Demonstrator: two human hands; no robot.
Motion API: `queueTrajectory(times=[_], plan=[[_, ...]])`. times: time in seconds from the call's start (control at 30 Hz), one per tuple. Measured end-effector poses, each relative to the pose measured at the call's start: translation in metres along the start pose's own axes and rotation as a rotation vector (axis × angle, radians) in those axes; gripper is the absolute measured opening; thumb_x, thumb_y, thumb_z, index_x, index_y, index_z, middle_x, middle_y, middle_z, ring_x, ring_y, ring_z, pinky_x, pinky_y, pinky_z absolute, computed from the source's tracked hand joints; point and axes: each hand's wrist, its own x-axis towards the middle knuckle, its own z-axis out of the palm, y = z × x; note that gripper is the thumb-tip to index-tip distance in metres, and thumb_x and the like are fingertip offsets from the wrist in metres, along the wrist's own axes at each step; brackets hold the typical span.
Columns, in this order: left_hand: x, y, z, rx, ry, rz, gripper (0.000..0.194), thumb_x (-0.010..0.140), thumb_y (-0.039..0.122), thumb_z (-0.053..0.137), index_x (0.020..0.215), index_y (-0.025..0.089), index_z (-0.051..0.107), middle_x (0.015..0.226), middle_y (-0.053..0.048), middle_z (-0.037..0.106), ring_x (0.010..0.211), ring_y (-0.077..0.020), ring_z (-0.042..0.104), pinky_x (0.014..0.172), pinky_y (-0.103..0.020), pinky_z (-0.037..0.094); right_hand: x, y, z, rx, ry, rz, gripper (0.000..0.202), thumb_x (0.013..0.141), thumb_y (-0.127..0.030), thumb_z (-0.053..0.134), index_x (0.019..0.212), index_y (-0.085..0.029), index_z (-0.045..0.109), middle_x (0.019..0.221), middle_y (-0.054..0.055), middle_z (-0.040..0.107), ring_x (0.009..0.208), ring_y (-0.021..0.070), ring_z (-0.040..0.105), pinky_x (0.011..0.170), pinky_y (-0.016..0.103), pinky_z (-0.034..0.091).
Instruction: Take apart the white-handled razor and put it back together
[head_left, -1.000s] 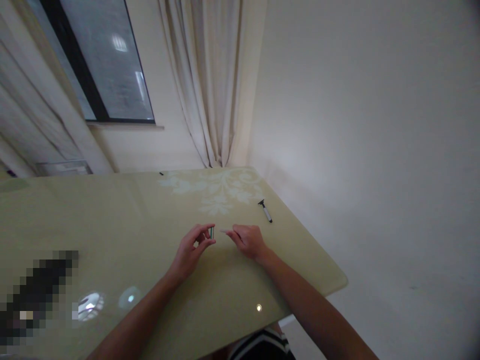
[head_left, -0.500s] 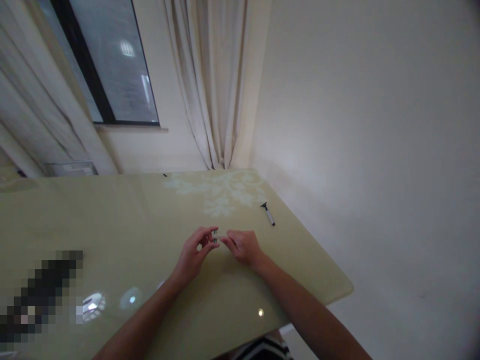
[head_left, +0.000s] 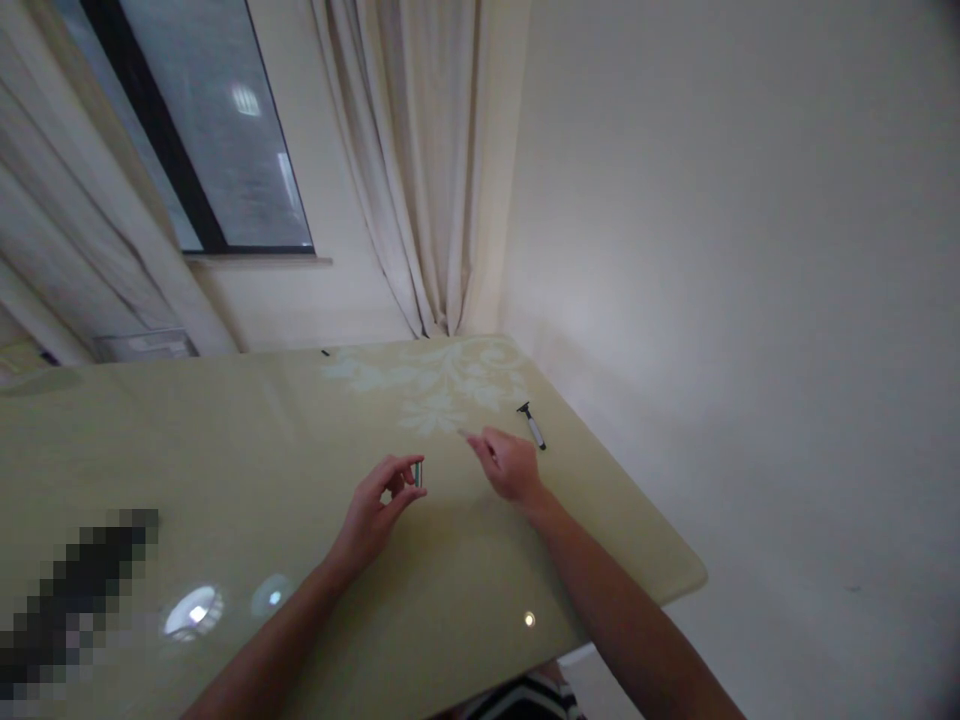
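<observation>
My left hand [head_left: 373,508] is closed in a pinch, holding a small narrow piece [head_left: 418,474] with green and silvery edges upright between thumb and fingers. It may be a razor cartridge, but it is too small to be sure. To the right and a little farther off, my right hand [head_left: 511,465] is closed, with the tip of a small pale thing [head_left: 463,433] sticking out past its fingers; its kind I cannot make out. A gap separates the two hands. Just beyond my right hand lies a razor [head_left: 533,427] with a black head and a grey handle.
The glossy pale-green table [head_left: 622,530] has a rounded corner at right and a white floral pattern at the back. A tiny dark piece [head_left: 325,352] lies by its far edge. Curtains [head_left: 420,180], a window and a wall [head_left: 712,300] stand behind and beside it.
My right hand has drawn the pale thing away from the narrow piece, moving right and farther from me. My left hand has shifted slightly left, still pinching the piece.
</observation>
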Motion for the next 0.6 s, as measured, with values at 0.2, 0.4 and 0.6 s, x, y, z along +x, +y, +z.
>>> queueTrajectory(times=[0.2,0.4,0.6], plan=[[0.018,-0.004,0.016,0.052,-0.08,-0.073,0.036,0.081,0.042,0.077,0.111,0.022,0.07,0.086,0.0,0.063,0.065,-0.0118,0.055,0.06,-0.024,0.046,0.024,0.079,-0.039,0.203,0.482,0.43,0.053,0.103,-0.045,0.026,0.09,-0.017,0.069,0.074,0.007,0.066,0.067,0.0206,0.055,0.066,0.03,0.037],[0.068,-0.006,0.088,0.174,-0.255,-0.164,0.037,0.08,0.039,0.075,0.11,0.017,0.069,0.095,-0.005,0.069,0.073,-0.0148,0.063,0.067,-0.027,0.051,0.028,0.116,-0.037,0.314,0.288,0.665,0.04,0.092,-0.041,0.042,0.088,-0.018,0.074,0.072,0.005,0.068,0.064,0.0192,0.059,0.062,0.028,0.039],[0.108,-0.006,0.15,0.504,-0.265,-0.25,0.036,0.088,0.04,0.068,0.119,0.022,0.072,0.112,-0.009,0.072,0.11,-0.0281,0.063,0.097,-0.043,0.043,0.022,0.13,-0.03,0.139,0.165,0.704,0.03,0.092,-0.033,0.049,0.089,-0.016,0.074,0.078,0.006,0.071,0.07,0.018,0.062,0.064,0.025,0.04]])
